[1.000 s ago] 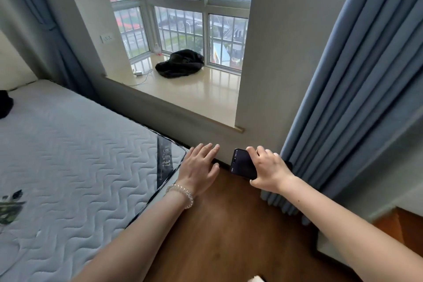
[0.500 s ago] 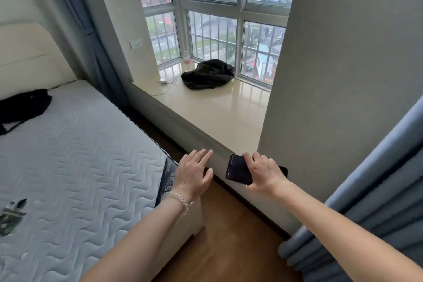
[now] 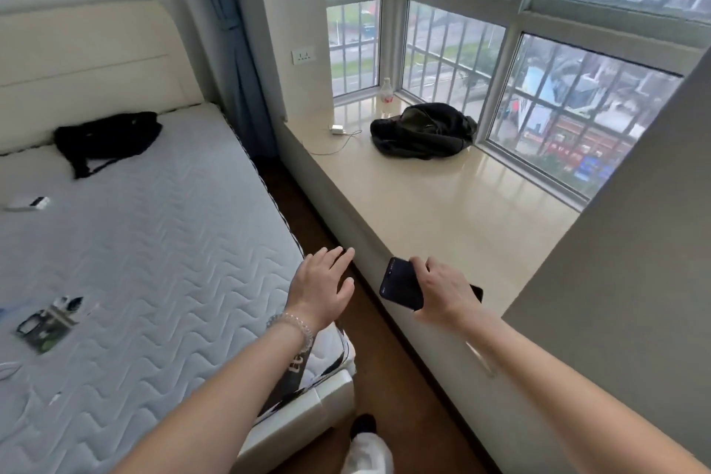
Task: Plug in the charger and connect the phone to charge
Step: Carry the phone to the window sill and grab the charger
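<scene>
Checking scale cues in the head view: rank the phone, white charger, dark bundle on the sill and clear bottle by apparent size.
1. dark bundle
2. phone, though nearness to the camera inflates it
3. and 4. clear bottle and white charger: both far and small, too alike to rank.

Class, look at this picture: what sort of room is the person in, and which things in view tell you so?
Most likely a bedroom in a high-rise flat: a bare mattress against a padded headboard, a curtain, and a bay window ledge overlooking streets far below.

Right hand [image 3: 442,291] gripping phone [image 3: 402,283], left hand [image 3: 321,287] spread empty, charger [image 3: 337,128] on sill [image 3: 442,212]
</scene>
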Action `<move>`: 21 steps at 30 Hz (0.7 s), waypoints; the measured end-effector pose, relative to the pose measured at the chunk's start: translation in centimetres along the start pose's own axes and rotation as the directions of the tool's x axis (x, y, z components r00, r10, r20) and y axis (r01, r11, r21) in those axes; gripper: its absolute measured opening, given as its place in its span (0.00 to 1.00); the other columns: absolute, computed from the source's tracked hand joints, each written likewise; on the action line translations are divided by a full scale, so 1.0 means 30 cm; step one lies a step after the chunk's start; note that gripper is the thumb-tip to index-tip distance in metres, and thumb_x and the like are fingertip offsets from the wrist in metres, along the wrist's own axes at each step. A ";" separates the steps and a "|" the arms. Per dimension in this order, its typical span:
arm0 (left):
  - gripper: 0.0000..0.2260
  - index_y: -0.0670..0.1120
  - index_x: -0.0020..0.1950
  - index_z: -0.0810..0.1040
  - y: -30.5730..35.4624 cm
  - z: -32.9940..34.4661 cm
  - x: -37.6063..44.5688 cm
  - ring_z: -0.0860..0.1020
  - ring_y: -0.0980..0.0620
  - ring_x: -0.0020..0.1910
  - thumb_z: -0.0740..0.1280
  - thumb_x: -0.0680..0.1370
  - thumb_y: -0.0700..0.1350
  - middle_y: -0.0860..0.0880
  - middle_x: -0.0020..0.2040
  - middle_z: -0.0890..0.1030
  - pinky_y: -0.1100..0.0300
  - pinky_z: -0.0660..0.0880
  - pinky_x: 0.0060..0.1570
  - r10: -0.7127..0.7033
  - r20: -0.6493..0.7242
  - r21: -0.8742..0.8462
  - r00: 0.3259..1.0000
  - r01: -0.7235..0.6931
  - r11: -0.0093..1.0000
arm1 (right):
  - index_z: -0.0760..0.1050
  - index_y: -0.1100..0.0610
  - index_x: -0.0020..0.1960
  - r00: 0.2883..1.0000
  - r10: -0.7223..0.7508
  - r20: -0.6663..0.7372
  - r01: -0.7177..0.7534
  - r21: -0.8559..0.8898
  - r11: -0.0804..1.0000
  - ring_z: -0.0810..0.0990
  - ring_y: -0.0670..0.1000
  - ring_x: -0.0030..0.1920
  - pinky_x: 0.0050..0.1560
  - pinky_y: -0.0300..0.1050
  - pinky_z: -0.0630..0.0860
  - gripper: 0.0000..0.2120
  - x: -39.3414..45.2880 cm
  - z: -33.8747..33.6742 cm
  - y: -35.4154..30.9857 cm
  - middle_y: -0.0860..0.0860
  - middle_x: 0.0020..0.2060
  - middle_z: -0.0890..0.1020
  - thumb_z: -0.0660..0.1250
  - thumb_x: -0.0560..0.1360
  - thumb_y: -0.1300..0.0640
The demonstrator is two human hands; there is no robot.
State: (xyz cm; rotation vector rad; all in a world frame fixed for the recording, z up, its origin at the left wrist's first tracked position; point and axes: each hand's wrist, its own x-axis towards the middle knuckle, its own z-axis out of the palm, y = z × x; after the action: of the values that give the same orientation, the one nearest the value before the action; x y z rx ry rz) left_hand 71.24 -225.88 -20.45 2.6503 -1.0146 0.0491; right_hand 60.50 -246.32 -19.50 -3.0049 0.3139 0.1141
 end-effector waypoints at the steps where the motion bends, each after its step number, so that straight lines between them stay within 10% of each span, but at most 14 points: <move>1: 0.23 0.52 0.74 0.63 -0.026 0.001 0.054 0.64 0.48 0.72 0.57 0.78 0.51 0.49 0.72 0.69 0.50 0.58 0.72 -0.008 -0.015 -0.006 1.000 0.008 1.000 | 0.61 0.54 0.64 1.000 -0.007 -0.007 0.007 -0.009 1.000 0.76 0.57 0.47 0.44 0.49 0.74 0.32 0.061 -0.004 0.003 0.54 0.50 0.74 0.68 0.64 0.48; 21: 0.23 0.52 0.73 0.63 -0.399 0.067 0.907 0.64 0.48 0.72 0.57 0.78 0.52 0.50 0.72 0.69 0.50 0.60 0.71 -0.159 -0.041 -0.055 0.986 0.157 0.986 | 0.62 0.55 0.63 0.994 -0.107 -0.005 0.106 -0.057 0.993 0.76 0.58 0.46 0.40 0.47 0.66 0.30 1.095 -0.121 0.131 0.55 0.49 0.74 0.67 0.64 0.50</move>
State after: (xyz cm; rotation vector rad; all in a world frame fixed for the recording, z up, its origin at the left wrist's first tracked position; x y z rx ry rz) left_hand 99.37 -235.65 -21.79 2.6597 -0.7782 0.0477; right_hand 91.96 -257.21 -19.18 -3.0711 0.1533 0.1030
